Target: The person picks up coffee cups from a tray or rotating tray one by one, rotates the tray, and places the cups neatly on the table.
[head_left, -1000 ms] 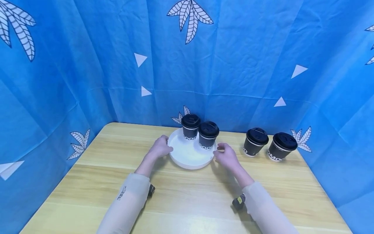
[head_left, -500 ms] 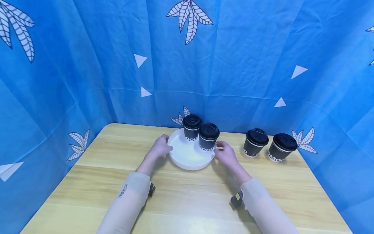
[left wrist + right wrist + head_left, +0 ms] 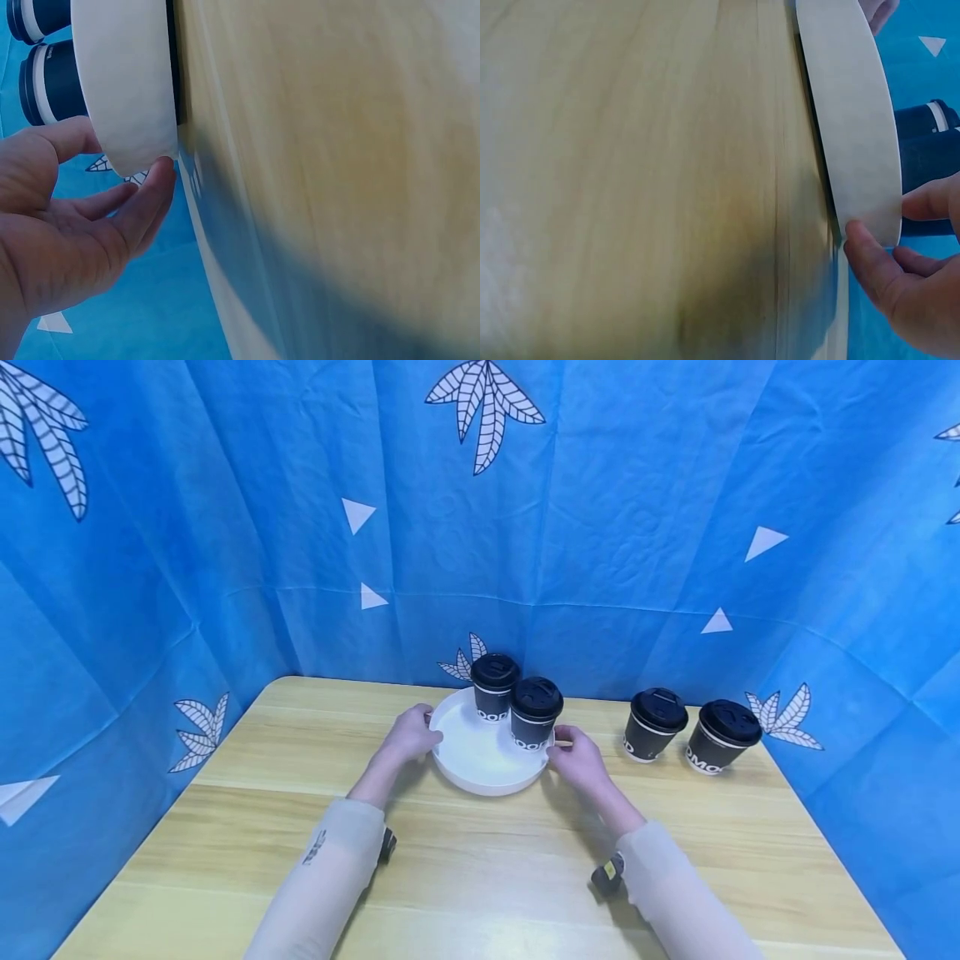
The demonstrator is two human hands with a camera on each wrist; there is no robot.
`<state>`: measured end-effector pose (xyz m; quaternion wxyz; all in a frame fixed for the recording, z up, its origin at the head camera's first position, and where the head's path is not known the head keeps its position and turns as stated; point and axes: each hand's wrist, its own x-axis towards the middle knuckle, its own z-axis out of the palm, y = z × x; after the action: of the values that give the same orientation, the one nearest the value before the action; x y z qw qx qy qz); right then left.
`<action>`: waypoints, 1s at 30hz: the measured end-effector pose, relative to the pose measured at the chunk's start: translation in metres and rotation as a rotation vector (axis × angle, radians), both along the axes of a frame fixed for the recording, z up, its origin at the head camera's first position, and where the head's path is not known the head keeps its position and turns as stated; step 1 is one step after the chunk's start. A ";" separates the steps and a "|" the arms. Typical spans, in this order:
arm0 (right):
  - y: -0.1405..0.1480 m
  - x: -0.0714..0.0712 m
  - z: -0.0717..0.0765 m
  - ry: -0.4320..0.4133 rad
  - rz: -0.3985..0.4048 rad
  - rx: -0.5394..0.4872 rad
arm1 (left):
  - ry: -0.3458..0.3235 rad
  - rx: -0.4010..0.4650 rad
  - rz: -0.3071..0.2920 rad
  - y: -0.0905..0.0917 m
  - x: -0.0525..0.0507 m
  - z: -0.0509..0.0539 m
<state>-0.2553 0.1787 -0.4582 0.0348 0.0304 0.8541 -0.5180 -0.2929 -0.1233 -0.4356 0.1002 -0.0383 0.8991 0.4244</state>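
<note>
A round white tray (image 3: 483,772) with a raised rim lies near the table's back edge, between my two hands. My left hand (image 3: 407,737) grips its left side, thumb at the rim and fingertips (image 3: 161,169) at the lower edge. On the right side my right hand (image 3: 581,760) pinches the rim the same way, fingertips (image 3: 861,232) low on the wall. Two lidded black paper cups stand upright on the tray: a rear cup (image 3: 492,700) and a front-right cup (image 3: 531,727), close together. Whether the tray's underside touches the table cannot be told.
Two more lidded black cups, a nearer-left one (image 3: 647,739) and a far-right one (image 3: 708,752), stand on the wooden table (image 3: 480,877) at the right. A blue patterned cloth (image 3: 637,510) hangs behind and along both sides.
Both cups on the tray have shifted very slightly, the rear one to the right and the front one nearer. My hands keep their grip and barely move; the two cups at the right stay put.
</note>
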 end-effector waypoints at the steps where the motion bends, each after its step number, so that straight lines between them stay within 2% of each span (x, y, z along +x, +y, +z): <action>1: 0.000 0.001 0.000 0.003 0.001 0.002 | 0.004 0.001 0.000 0.000 0.001 0.000; 7: 0.000 0.005 0.002 -0.002 0.001 0.011 | 0.006 0.020 -0.004 -0.002 0.007 0.004; 17: -0.003 0.013 0.008 -0.010 0.007 0.022 | -0.005 -0.016 -0.033 -0.004 0.019 0.008; 30: -0.003 0.016 0.009 -0.022 0.000 -0.033 | 0.007 0.022 -0.010 -0.002 0.016 0.003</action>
<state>-0.2396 0.1754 -0.4488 0.0449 0.0353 0.8451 -0.5315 -0.2770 -0.1248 -0.4326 0.0997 -0.0312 0.8949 0.4338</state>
